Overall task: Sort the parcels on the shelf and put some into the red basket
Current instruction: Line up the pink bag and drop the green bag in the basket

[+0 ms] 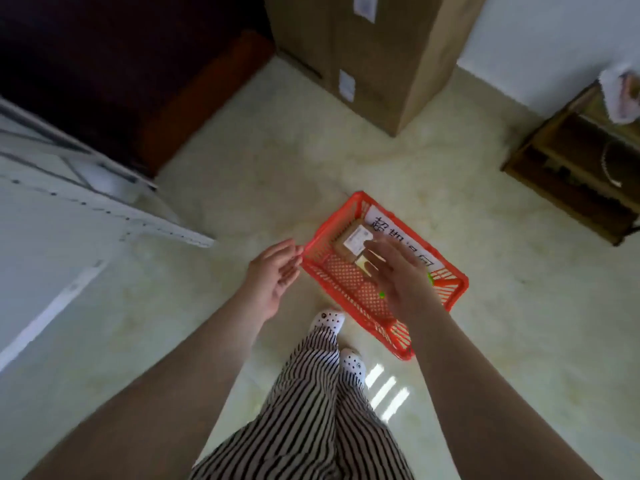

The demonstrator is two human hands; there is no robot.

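A red basket (349, 289) sits on the pale floor (263, 161), just in front of the person's feet. The basket is long and thin. Its long side runs from the top left down to the bottom right of the view. A white paper sign (388, 223) with black writing lies along its far long wall.

A small brown parcel (351, 239) lies inside the basket, in the end farther from the person. It has a white label on top. A second small pale thing shows right beside it, partly hidden by fingers and too blurry to name.

The right hand (403, 275) hovers flat over the middle of the basket, fingers spread and straight, holding nothing. The left hand (273, 271) is just beside the basket's left corner, palm turned up, fingers loose and lightly bent, also holding nothing. I cannot tell if its fingertips touch the rim.

A white metal shelf (69, 202) stands at the left. A big cardboard box (374, 57) stands at the back. A small wooden stand (571, 161) is at the right. The person wears striped trousers (311, 393) and white shoes (327, 320).
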